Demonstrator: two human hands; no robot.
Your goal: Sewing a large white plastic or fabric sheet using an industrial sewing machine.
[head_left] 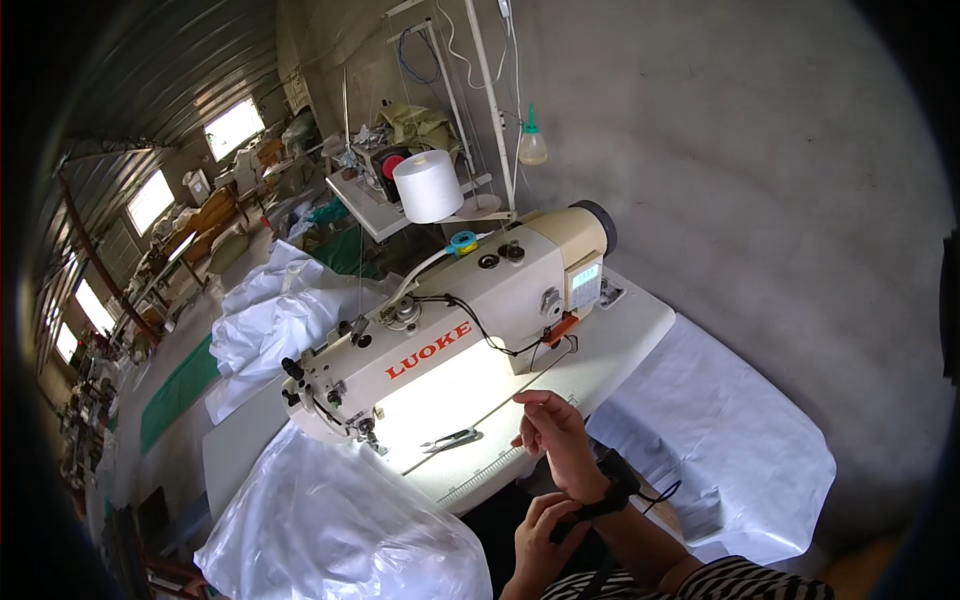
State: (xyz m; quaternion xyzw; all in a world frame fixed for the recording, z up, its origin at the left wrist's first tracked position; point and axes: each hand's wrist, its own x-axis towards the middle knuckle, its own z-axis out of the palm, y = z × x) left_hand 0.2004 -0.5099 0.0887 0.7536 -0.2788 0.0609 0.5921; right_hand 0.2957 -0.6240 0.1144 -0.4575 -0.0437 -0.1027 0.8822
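My right hand [555, 435] is raised over the front edge of the sewing machine's table, with loosely bent fingers and nothing in them. Around that wrist sits a black wrist strap [612, 488] with a small dark device. My left hand [545, 540] grips the strap from below, fingers bent against it. Thread snips [452, 440] lie on the lit table beneath the arm of the white sewing machine [440, 335]. Shiny white sheeting [340, 520] is bunched at the needle end and hangs over the near edge.
More white sheeting [740, 440] drapes right of the table. Behind the machine stand a white thread cone [428, 187] and a thread stand pole [490, 100]. A green-capped oil bottle [532, 145] hangs by the grey wall. Another white heap [285, 300] lies at left.
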